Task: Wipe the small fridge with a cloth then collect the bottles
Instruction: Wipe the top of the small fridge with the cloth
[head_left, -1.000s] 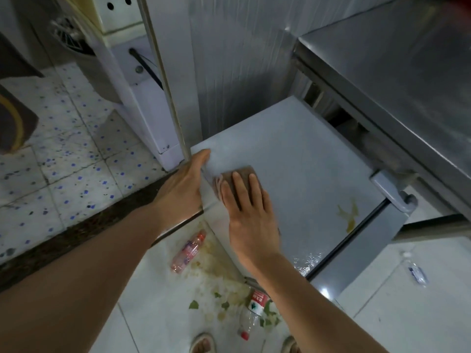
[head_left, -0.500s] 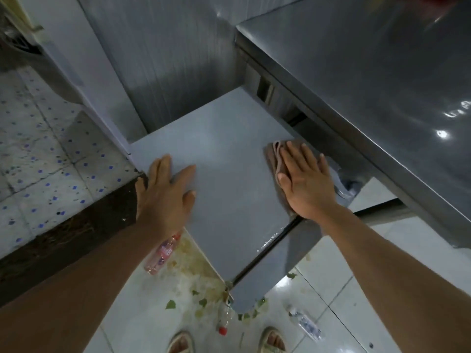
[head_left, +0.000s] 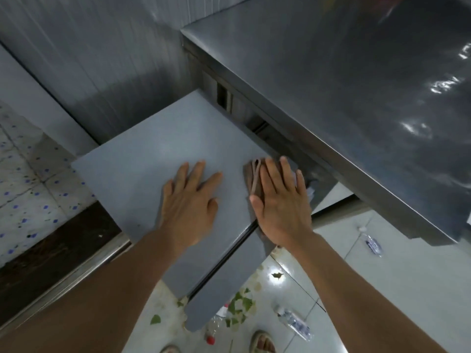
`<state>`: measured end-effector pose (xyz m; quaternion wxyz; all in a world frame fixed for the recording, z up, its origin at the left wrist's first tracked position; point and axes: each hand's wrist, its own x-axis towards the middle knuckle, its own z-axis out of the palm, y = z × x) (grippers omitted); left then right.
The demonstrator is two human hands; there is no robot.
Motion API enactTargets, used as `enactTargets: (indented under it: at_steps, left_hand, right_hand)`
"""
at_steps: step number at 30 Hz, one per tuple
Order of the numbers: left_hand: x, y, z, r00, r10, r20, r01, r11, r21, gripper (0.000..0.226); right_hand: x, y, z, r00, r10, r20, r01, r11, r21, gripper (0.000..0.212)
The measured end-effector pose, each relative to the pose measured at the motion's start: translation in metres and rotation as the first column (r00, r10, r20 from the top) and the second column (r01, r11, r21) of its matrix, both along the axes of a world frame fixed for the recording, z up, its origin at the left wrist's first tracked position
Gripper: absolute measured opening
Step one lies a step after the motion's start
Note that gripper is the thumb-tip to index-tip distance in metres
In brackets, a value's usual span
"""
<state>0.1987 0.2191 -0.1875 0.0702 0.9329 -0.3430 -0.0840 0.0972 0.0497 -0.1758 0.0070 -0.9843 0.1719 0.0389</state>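
cloth (head_left: 254,179) flat under right hand (head_left: 280,200) fingers (head_left: 271,171) | left hand (head_left: 191,200) splayed, empty

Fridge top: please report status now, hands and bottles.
Right hand flat on cloth, fridge top. Left hand flat beside. Bottles on floor, uncollected.

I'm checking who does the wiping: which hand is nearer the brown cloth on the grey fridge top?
Right. The right hand presses flat on the brown cloth at the small grey fridge's right edge; the left hand rests flat on the top, apart from it.
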Motion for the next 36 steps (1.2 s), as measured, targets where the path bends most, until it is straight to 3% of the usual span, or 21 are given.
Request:
enactTargets:
  at_steps: [6,13,22,27,31,36]
  left_hand:
    - [0.006,0.007,-0.004,0.997,-0.058,0.041,0.056,0.997,0.047,0.058]
    - [0.007,0.007,-0.006,0.997,-0.057,0.049,0.054,0.996,0.066,0.056]
    - [0.0,0.004,0.001,0.994,-0.066,0.085,0.065,0.998,0.02,0.061]
    - [0.004,0.008,0.0,0.991,-0.084,0.103,0.081,0.996,0.031,0.06]
    - [0.004,0.009,-0.002,0.994,-0.075,0.081,0.073,0.997,0.033,0.061]
    - [0.012,0.01,-0.007,1.0,-0.026,-0.014,0.027,0.997,0.07,0.057]
  right_hand:
    - [0.038,-0.031,0.003,1.0,-0.012,0.0,0.012,1.0,-0.009,0.066]
    - [-0.041,-0.041,0.003,0.999,-0.045,0.018,0.043,0.995,0.091,0.06]
    - [0.006,-0.048,0.0,0.994,0.083,0.072,-0.092,0.988,0.124,0.062]
    - [-0.037,-0.048,-0.011,0.979,0.132,0.156,-0.147,0.985,0.086,0.049]
    - [-0.084,-0.051,-0.021,0.977,0.128,0.173,-0.152,0.979,0.139,0.051]
    - [-0.063,-0.054,-0.011,0.98,0.163,0.113,-0.173,0.981,0.088,0.053]
